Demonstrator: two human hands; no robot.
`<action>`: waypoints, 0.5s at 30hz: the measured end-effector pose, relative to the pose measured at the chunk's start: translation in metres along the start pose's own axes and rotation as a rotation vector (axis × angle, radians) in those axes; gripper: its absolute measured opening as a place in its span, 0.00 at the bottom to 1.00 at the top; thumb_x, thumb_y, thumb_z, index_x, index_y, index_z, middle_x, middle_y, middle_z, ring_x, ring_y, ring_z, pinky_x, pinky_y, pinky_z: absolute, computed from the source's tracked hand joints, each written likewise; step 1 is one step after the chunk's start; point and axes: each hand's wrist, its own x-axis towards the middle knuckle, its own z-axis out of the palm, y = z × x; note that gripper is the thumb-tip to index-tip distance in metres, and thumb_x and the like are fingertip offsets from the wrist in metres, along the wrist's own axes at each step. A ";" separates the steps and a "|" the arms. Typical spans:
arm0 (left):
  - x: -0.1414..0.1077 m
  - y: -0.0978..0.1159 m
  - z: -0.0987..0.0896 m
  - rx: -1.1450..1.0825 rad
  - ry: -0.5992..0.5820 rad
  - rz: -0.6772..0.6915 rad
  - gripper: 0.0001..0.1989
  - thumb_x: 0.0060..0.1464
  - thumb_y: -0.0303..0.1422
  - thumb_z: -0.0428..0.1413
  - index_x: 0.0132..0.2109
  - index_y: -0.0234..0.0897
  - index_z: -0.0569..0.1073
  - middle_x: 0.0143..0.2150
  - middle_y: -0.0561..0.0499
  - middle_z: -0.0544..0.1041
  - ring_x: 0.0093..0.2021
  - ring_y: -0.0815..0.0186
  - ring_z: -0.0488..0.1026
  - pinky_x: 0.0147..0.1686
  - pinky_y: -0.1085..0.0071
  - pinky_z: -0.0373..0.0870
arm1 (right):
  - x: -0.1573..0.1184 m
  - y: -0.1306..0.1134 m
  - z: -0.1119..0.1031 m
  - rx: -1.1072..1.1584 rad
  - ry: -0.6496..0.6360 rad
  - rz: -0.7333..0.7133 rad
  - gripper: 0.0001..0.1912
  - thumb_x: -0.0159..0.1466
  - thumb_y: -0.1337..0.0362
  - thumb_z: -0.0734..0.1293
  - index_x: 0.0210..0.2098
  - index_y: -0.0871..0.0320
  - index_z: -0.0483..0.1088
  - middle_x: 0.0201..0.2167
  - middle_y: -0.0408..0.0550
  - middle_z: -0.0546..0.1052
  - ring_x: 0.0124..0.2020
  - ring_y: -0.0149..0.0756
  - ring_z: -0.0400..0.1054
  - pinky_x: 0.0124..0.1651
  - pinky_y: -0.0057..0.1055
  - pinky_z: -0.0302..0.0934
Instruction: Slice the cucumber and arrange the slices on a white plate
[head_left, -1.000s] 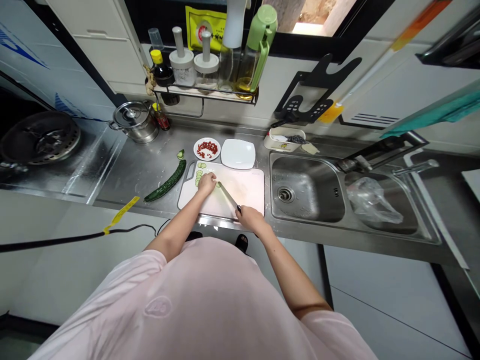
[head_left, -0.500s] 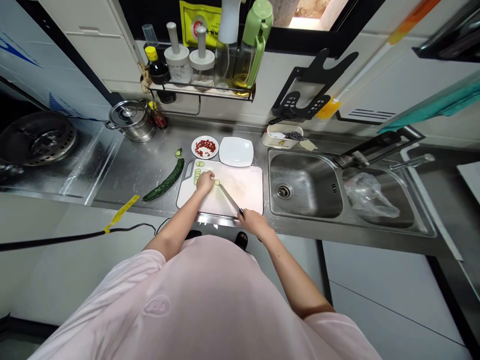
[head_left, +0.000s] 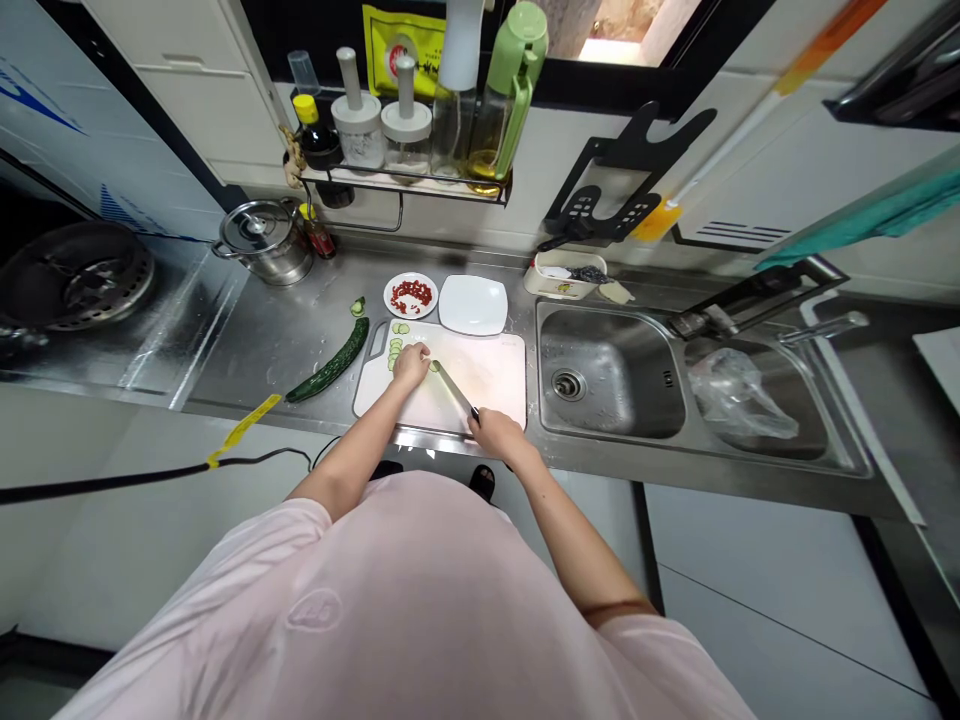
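Observation:
A white cutting board [head_left: 495, 365] lies on the steel counter. My right hand [head_left: 496, 436] is closed on the handle of a knife [head_left: 455, 391], whose blade points up and left over the board. At the blade's tip is a cucumber slice [head_left: 435, 367]. My left hand [head_left: 412, 366] rests on the board, its fingers bent near the blade; what is under them is too small to make out. Several cucumber slices [head_left: 395, 347] lie along the board's left side. A long dark green cucumber [head_left: 330, 366] is on the counter left of the board.
Behind the board are a plate of chopped red pieces [head_left: 410, 296] and a white square plate [head_left: 473, 305]. A steel pot [head_left: 266, 243] stands at the back left. To the right is a sink [head_left: 611, 372]; a bottle rack [head_left: 405, 184] hangs above the counter.
My right hand has shifted slightly left and up with the knife, and the blade is turned a little. My left hand has hardly moved.

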 end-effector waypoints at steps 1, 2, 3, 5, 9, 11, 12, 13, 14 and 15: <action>0.000 0.000 0.000 0.000 0.001 0.000 0.09 0.51 0.31 0.54 0.41 0.44 0.72 0.41 0.51 0.72 0.40 0.64 0.69 0.39 0.71 0.63 | 0.000 -0.001 -0.001 0.001 -0.002 0.002 0.22 0.66 0.55 0.52 0.45 0.61 0.69 0.44 0.60 0.75 0.45 0.48 0.69 0.42 0.37 0.60; 0.000 0.000 0.000 0.001 0.003 0.001 0.09 0.51 0.31 0.54 0.41 0.44 0.72 0.41 0.51 0.72 0.40 0.64 0.69 0.40 0.70 0.63 | 0.001 -0.001 -0.001 0.001 -0.004 0.004 0.22 0.66 0.55 0.52 0.46 0.61 0.69 0.45 0.60 0.74 0.45 0.47 0.69 0.42 0.36 0.60; 0.000 0.000 0.000 0.002 0.005 0.002 0.09 0.51 0.31 0.54 0.41 0.44 0.72 0.41 0.51 0.73 0.41 0.64 0.69 0.40 0.70 0.63 | 0.001 -0.001 -0.001 0.002 -0.006 0.007 0.22 0.66 0.55 0.52 0.46 0.61 0.69 0.45 0.60 0.74 0.45 0.47 0.69 0.42 0.36 0.60; 0.000 0.000 -0.001 0.003 0.008 0.008 0.09 0.51 0.31 0.54 0.41 0.44 0.72 0.41 0.51 0.73 0.41 0.64 0.69 0.41 0.70 0.64 | 0.001 0.000 0.001 0.005 -0.004 0.009 0.22 0.66 0.55 0.52 0.46 0.61 0.69 0.45 0.60 0.74 0.45 0.46 0.69 0.42 0.35 0.60; -0.001 0.000 -0.001 0.009 0.018 0.031 0.10 0.52 0.30 0.52 0.42 0.43 0.72 0.41 0.49 0.73 0.42 0.63 0.70 0.42 0.69 0.64 | 0.000 0.003 0.005 0.009 0.009 0.010 0.22 0.66 0.54 0.52 0.46 0.60 0.69 0.43 0.59 0.75 0.45 0.46 0.70 0.42 0.35 0.60; -0.003 0.000 0.000 0.015 0.041 0.058 0.11 0.54 0.29 0.50 0.43 0.42 0.73 0.42 0.48 0.73 0.43 0.62 0.70 0.44 0.68 0.64 | -0.001 0.006 0.008 0.009 0.013 0.012 0.22 0.66 0.54 0.52 0.45 0.60 0.70 0.43 0.59 0.75 0.44 0.46 0.70 0.42 0.35 0.60; -0.006 -0.001 0.001 0.017 0.054 0.079 0.12 0.55 0.29 0.48 0.43 0.41 0.73 0.43 0.47 0.72 0.44 0.62 0.70 0.45 0.68 0.64 | -0.002 0.007 0.009 0.008 0.014 0.012 0.22 0.66 0.54 0.52 0.45 0.60 0.70 0.43 0.59 0.75 0.44 0.47 0.70 0.41 0.35 0.60; -0.008 -0.002 0.002 0.020 0.067 0.104 0.13 0.56 0.29 0.47 0.44 0.41 0.73 0.44 0.46 0.72 0.45 0.62 0.69 0.45 0.68 0.64 | -0.003 0.008 0.011 0.007 0.017 0.013 0.22 0.66 0.54 0.52 0.45 0.60 0.70 0.43 0.59 0.75 0.44 0.47 0.70 0.41 0.35 0.60; -0.012 -0.002 0.002 0.024 0.078 0.132 0.14 0.57 0.29 0.46 0.45 0.40 0.73 0.45 0.45 0.71 0.46 0.61 0.69 0.46 0.68 0.64 | -0.004 0.010 0.012 0.006 0.018 0.013 0.22 0.66 0.54 0.52 0.45 0.60 0.70 0.43 0.59 0.75 0.44 0.47 0.70 0.41 0.35 0.60; -0.015 -0.003 0.003 0.030 0.085 0.161 0.14 0.57 0.29 0.46 0.46 0.39 0.73 0.45 0.45 0.71 0.46 0.61 0.69 0.47 0.68 0.64 | -0.005 0.012 0.014 0.006 0.021 0.012 0.22 0.66 0.54 0.52 0.45 0.60 0.70 0.43 0.59 0.75 0.44 0.47 0.70 0.41 0.35 0.60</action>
